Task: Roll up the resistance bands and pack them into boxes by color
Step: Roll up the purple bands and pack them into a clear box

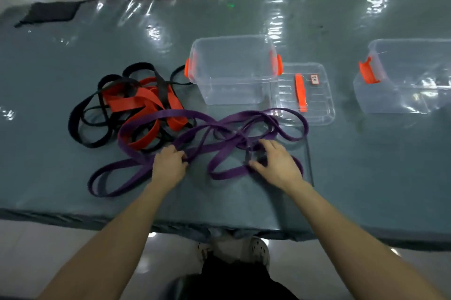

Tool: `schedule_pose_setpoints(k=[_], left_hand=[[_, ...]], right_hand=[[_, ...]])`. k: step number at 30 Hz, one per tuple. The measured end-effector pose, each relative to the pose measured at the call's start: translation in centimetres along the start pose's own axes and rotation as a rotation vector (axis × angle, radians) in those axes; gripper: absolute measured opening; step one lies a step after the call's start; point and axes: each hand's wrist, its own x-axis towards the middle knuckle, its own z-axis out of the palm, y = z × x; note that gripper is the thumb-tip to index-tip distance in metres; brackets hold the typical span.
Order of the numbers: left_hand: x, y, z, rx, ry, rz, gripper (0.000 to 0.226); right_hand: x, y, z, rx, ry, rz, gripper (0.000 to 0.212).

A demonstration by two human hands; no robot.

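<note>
Purple resistance bands [229,172] sprawl in loose loops across the table's front middle. My left hand [168,165] grips a purple strand where several loops cross. My right hand [275,163] pinches another purple strand, fingers curled around it. Behind and to the left, red bands [136,102] lie tangled with black bands [78,128]. A clear box with orange latches [231,70] stands open behind the bands. A second clear box [405,80] stands at the right.
A clear lid with an orange handle [314,97] lies flat beside the middle box. The table wears a grey-green cover under glossy plastic [366,165]. Its front edge runs just before my body. A dark cloth [51,11] lies at the far left.
</note>
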Motion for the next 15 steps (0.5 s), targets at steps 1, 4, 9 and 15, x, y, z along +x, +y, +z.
schedule_pose_setpoints(k=[1, 4, 9, 15], left_hand=[[-0.6, 0.0, -0.1, -0.032, -0.012, 0.049, 0.031], [-3.1, -1.1, -0.7, -0.252, -0.059, 0.163, 0.021], [-5.9, -4.7, -0.8, -0.186, -0.021, 0.030, 0.029], [-5.9, -2.3, 0.0, -0.359, 0.161, -0.054, 0.049]], right_hand=[[0.6, -0.7, 1.0, -0.019, -0.073, 0.024, 0.098], [1.3, -1.1, 3.3, -0.206, -0.143, 0.058, 0.119], [0.0, 0.6, 3.0, -0.366, -0.132, -0.084, 0.098], [-2.3, 1.7, 0.4, -0.241, -0.126, -0.188, 0.038]])
